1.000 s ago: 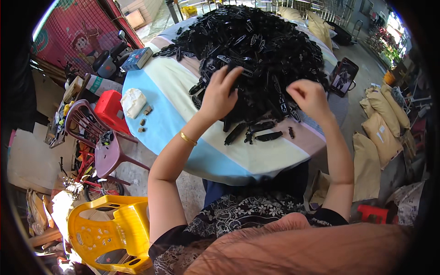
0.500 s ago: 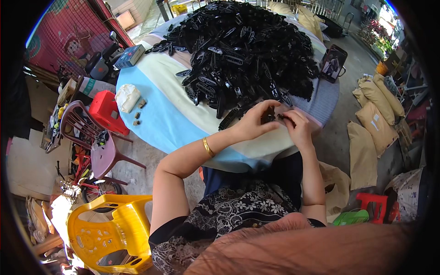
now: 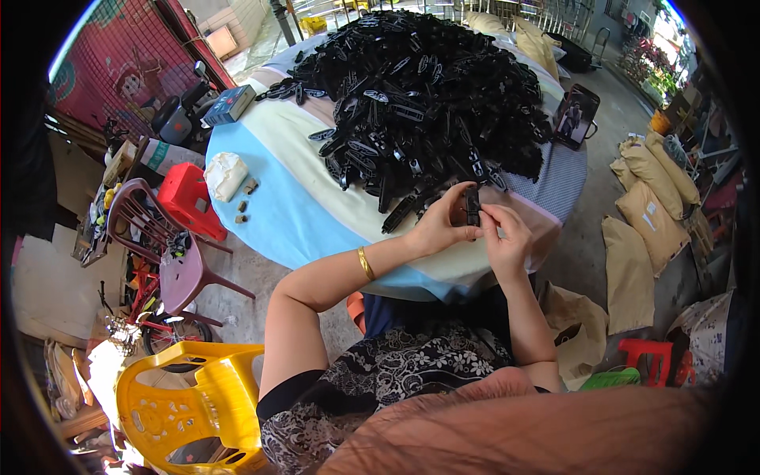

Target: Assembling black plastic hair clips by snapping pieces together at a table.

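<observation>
My left hand is closed round a small, long black plastic piece, its thumb and fingers on either side. From the right, my right hand pinches the near end of that same piece. Its exact kind cannot be made out, and the fingers cover parts of it. Just beyond my hands, a large heap of similar black plastic pieces covers much of the cloth-covered table. Some of them show shiny oval outlines. A few lie loose at the heap's near edge, close to my left fingers.
A phone stands at the table's right edge. On the left lie a blue box, a crumpled white packet and several small brown bits. Yellow and purple chairs stand left; brown sacks lie right.
My hands have come together on the black piece, which now stands upright between the fingers. The left hand has closed more, and the right has turned its fingers up against the piece.
</observation>
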`<state>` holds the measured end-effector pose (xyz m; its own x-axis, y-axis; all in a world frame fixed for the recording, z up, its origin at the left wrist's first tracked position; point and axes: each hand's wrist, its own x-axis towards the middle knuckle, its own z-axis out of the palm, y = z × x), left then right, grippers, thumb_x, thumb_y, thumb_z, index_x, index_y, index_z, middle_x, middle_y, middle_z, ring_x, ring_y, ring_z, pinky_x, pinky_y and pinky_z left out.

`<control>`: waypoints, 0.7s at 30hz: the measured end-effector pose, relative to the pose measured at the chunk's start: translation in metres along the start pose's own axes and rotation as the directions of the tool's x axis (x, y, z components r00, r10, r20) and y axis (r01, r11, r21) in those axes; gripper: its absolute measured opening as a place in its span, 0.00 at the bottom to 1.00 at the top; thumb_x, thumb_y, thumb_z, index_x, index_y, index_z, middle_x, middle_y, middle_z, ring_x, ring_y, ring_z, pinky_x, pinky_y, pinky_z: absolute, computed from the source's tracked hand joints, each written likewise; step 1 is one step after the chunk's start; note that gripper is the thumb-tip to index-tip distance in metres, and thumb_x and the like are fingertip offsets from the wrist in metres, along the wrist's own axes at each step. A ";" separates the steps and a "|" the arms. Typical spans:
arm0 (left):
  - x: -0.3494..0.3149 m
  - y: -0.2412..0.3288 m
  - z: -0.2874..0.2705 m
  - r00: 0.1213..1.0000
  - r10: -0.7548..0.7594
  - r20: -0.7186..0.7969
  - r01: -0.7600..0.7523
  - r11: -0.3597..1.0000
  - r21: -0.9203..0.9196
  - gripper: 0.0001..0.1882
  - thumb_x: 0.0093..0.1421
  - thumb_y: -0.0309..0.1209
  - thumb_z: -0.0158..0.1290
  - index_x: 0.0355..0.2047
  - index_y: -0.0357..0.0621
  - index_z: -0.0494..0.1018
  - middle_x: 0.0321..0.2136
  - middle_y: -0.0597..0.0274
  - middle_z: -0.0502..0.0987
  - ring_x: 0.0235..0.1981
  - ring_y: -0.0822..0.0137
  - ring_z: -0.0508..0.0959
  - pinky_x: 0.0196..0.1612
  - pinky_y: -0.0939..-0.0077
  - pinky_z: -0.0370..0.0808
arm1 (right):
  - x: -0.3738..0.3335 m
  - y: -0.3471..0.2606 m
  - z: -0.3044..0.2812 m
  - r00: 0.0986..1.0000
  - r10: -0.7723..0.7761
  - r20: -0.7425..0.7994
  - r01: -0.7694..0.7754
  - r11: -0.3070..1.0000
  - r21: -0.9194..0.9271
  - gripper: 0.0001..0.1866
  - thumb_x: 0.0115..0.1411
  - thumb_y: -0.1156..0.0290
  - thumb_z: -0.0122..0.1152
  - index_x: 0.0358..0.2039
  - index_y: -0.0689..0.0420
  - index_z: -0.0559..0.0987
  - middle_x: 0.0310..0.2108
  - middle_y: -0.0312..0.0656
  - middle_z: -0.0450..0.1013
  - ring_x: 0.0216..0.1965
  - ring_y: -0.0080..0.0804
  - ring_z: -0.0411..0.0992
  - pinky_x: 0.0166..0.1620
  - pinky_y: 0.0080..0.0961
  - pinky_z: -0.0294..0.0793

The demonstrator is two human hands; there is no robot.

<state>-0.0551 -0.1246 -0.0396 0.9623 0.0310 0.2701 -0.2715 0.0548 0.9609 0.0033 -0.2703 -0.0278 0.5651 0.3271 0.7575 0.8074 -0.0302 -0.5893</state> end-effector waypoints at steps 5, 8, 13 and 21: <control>0.004 0.008 -0.010 0.968 -0.231 0.095 0.248 0.926 -0.285 0.34 0.59 0.24 0.51 0.63 0.40 0.47 0.37 0.60 0.70 0.36 0.71 0.73 0.37 0.76 0.77 | 0.004 0.001 -0.005 0.999 0.027 0.033 -0.027 1.000 -0.004 0.06 0.51 0.82 0.60 0.32 0.63 0.78 0.28 0.44 0.75 0.29 0.35 0.74 0.32 0.24 0.74; 0.004 0.012 -0.019 0.909 -0.356 0.216 0.415 0.813 -0.408 0.27 0.64 0.29 0.46 0.61 0.37 0.52 0.38 0.61 0.73 0.34 0.72 0.75 0.34 0.78 0.75 | 0.015 0.002 -0.020 0.989 -0.092 0.116 0.086 0.995 0.058 0.07 0.48 0.84 0.60 0.30 0.62 0.79 0.29 0.42 0.75 0.31 0.36 0.73 0.34 0.24 0.74; 0.003 0.011 -0.019 0.837 -0.430 0.339 0.546 0.699 -0.462 0.19 0.67 0.34 0.41 0.54 0.38 0.65 0.39 0.59 0.75 0.31 0.76 0.73 0.32 0.84 0.70 | 0.028 0.000 -0.029 0.892 -0.335 0.304 0.361 0.932 -0.030 0.13 0.38 0.87 0.58 0.27 0.61 0.79 0.29 0.39 0.75 0.33 0.35 0.72 0.34 0.26 0.74; 0.002 0.014 -0.021 0.814 -0.501 0.295 0.579 0.743 -0.335 0.20 0.66 0.37 0.42 0.53 0.38 0.67 0.38 0.59 0.77 0.31 0.80 0.70 0.32 0.88 0.67 | 0.025 0.011 -0.030 0.868 -0.348 0.354 0.402 0.911 -0.089 0.13 0.37 0.85 0.57 0.27 0.60 0.79 0.30 0.38 0.75 0.34 0.36 0.72 0.34 0.26 0.75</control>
<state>-0.0576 -0.1029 -0.0267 0.9234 -0.2967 -0.2434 0.3505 0.3935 0.8499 0.0313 -0.2909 -0.0074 0.1494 0.6284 0.7634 0.9781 0.0195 -0.2074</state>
